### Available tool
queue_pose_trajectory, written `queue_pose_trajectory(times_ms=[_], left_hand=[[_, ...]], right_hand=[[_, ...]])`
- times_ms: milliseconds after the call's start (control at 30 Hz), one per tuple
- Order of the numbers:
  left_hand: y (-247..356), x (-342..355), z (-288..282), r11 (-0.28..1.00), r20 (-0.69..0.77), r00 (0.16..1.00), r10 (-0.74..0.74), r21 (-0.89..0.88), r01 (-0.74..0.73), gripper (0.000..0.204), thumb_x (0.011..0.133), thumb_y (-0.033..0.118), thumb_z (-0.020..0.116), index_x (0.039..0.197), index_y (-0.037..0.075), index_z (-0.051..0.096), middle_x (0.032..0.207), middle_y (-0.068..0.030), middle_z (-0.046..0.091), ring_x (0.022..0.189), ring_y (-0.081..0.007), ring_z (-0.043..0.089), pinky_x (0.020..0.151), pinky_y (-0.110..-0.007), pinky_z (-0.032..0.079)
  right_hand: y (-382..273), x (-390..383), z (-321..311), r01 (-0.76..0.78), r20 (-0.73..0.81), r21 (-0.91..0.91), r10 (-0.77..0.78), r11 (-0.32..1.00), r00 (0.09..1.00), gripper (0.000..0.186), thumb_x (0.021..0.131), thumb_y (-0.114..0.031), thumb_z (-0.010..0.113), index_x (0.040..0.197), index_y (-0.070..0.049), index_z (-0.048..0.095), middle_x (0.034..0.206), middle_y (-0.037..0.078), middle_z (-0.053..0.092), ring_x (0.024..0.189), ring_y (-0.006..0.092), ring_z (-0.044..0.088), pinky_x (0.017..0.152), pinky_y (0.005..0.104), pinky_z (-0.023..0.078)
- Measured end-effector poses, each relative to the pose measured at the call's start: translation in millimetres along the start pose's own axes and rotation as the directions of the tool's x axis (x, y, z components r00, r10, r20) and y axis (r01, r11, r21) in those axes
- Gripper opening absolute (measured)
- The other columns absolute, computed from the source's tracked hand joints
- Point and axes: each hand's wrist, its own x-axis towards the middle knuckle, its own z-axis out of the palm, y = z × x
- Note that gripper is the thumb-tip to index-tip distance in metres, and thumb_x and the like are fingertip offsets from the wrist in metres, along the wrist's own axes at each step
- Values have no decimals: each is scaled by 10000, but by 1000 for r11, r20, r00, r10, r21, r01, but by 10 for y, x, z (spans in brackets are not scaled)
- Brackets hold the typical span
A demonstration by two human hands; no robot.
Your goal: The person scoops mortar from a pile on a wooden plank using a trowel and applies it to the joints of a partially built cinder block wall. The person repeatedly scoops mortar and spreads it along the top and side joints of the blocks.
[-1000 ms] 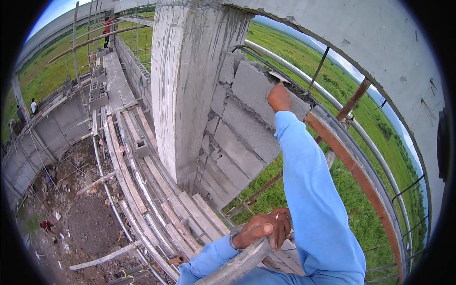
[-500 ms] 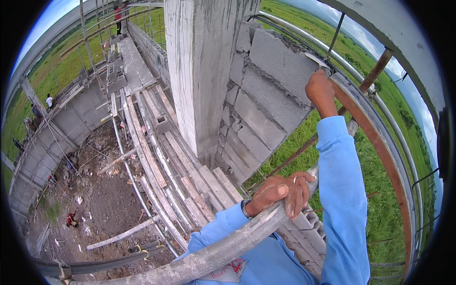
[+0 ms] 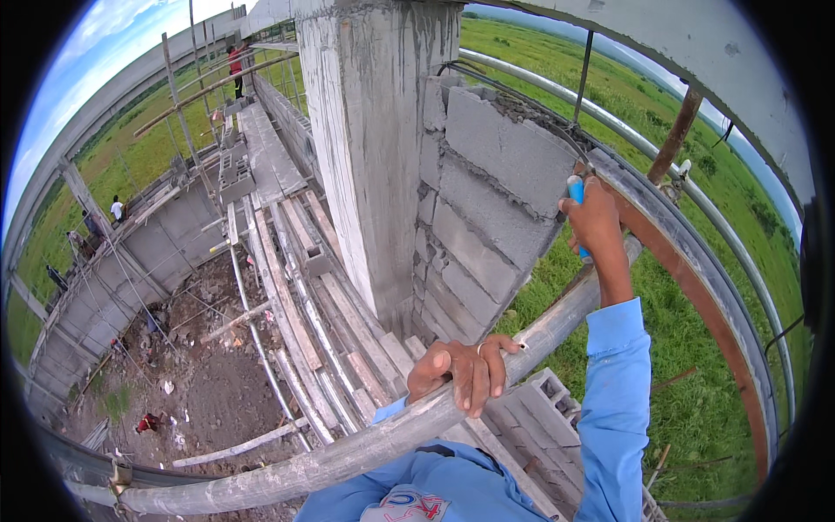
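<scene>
My right hand [image 3: 600,213] is closed round the blue handle [image 3: 575,189] of what looks like a trowel, beside the upper right end of a grey concrete block wall [image 3: 500,130]. The tool's blade is hardly visible, so I cannot tell its exact place. Rough mortar [image 3: 522,106] lies along the top of the wall. Lower down, my left hand [image 3: 465,374] is wrapped over a thick grey scaffold pipe [image 3: 348,461] that crosses in front of my body. A rusty brown curved beam [image 3: 687,261] runs down from just right of my right hand.
A tall concrete column [image 3: 352,157] stands left of the wall. Planks [image 3: 287,296] and pipes form a high walkway above a dirt floor [image 3: 209,365]. Hollow blocks [image 3: 552,391] sit below the pipe. A person in red [image 3: 235,65] stands at the far end.
My right hand has turned and lowered slightly, bringing the blue handle into view. My left hand has slid left and down along the pipe. The whole view has shifted.
</scene>
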Motion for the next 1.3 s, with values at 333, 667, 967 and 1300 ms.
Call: queue_pose_trajectory(times_ms=[333, 667, 967, 1300], left_hand=[[-13, -46, -104, 1000, 56, 998, 0, -12, 1, 698, 1146, 469, 293, 803, 109, 783, 750, -102, 769, 990, -283, 685, 1254, -557, 163], [-412, 473, -521, 968, 84, 976, -199, 170, 183, 815, 1082, 691, 305, 791, 75, 752, 839, -110, 765, 1218, -314, 592, 1310, -618, 0], [-630, 607, -476, 929, 104, 927, -360, -46, 366, 569, 967, 573, 482, 679, 108, 641, 731, -40, 690, 1044, -271, 579, 1310, -591, 117], [-1208, 216, -810, 974, -601, 780, -175, 11, 228, 483, 961, 508, 556, 996, 51, 708, 1119, -67, 724, 1198, -281, 572, 1323, -599, 174]], right_hand=[[660, -1225, -776, -20, -8, 664, 34, 748, 999, 550, 936, -252, 748, 1330, 64, 529, 710, 64, 576, 393, 123, 531, 335, 271, 398], [2354, -3985, -1386, -351, 264, 912, 350, 214, 899, 525, 828, -122, 855, 1215, 75, 558, 700, 103, 619, 403, 152, 541, 359, 302, 409], [3678, -6765, -144, -406, 410, 860, 892, -309, 189, 335, 915, -142, 770, 1161, -23, 576, 748, 68, 617, 468, 154, 587, 394, 314, 439], [4426, -9753, 1923, 32, 443, 864, 731, -502, -519, 116, 945, -102, 669, 994, -31, 591, 755, 109, 622, 587, 243, 645, 463, 398, 531]])
